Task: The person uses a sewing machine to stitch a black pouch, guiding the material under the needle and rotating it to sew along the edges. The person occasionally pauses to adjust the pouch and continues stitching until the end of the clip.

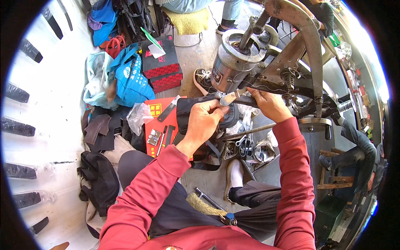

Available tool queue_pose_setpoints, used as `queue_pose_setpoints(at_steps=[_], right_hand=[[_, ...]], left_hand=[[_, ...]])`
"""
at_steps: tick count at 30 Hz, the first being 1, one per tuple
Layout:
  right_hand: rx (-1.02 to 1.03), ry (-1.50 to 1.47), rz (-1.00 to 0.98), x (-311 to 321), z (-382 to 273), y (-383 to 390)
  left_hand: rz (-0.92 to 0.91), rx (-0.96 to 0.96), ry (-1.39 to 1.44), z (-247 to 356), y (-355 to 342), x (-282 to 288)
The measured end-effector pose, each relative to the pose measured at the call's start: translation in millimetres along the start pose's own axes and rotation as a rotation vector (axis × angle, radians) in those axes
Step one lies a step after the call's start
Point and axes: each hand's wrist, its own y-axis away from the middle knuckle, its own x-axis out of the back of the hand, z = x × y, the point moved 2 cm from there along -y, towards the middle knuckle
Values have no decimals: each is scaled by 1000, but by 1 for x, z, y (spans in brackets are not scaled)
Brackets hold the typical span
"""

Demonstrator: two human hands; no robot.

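Red sheet (pixel 156 122) with yellow print (pixel 155 110) lies near the left hand (pixel 204 122).

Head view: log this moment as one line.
left hand: at small tan-tipped piece | right hand: by its other end | sewing machine: close to right hand

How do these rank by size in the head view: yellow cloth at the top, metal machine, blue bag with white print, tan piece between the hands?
1. Metal machine
2. Blue bag
3. Yellow cloth
4. Tan piece
These are apparent sizes; nearness may mislead.
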Motion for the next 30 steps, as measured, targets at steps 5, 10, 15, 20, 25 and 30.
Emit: queue_pose_setpoints(at_steps=[5,10,15,20,25,30], right_hand=[[202,231,-43,-2,10,-1],[540,937,20,-8,9,-6],[512,991,-8,-12,7,-12],[531,999,-6,-11,7,-8],[372,716,-121,-11,8,-3],[435,587,-27,-5,6,2]], left_hand=[[9,57,-2,-4,-2,-4],[13,64,55,-5,0,-7],[6,71,115,-6,0,-10],[8,60,111,-7,0,-10],[8,68,112,-8,-1,-9],[18,95,98,-6,-1,-10]])
